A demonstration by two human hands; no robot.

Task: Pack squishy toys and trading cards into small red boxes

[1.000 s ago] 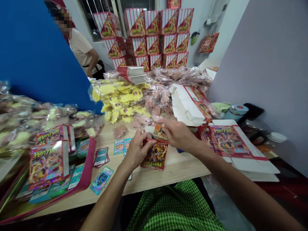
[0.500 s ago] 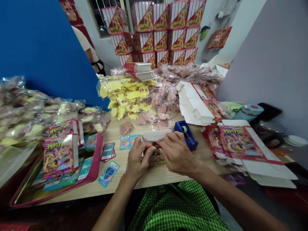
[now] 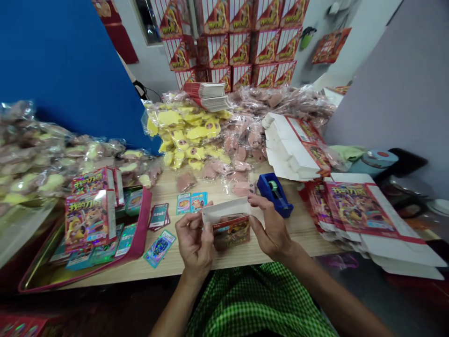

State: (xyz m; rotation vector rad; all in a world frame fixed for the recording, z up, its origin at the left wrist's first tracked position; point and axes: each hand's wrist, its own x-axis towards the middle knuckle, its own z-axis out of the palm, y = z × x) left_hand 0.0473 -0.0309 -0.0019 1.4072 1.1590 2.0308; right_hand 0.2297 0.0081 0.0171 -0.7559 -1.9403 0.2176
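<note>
A small printed cardboard box [image 3: 231, 234] stands on the table in front of me, its white top flap [image 3: 226, 210] raised. My left hand [image 3: 196, 238] grips the box's left end, thumb on the front and fingers behind. Beside the right end, my right hand [image 3: 270, 229] has its thumb and forefinger apart; whether they touch the box's edge I cannot tell. The box's contents are mostly hidden under the flap. Just beyond the left hand lie two picture cards [image 3: 191, 203]. A blue tape dispenser [image 3: 275, 194] sits behind the right hand.
On the left, a pink-rimmed tray [image 3: 142, 229] holds cards and printed boxes; loose cards [image 3: 159, 248] lie beside it. Bagged yellow plush pieces [image 3: 189, 135] and pink ones [image 3: 245, 135] are heaped at the back. Flattened boxes [image 3: 361, 210] are stacked right. Boxes [image 3: 240, 47] tower behind.
My right hand has let go of the white flap and moved slightly right, fingers spreading. The flap has tilted up, showing more of the box. The view has shifted slightly.
</note>
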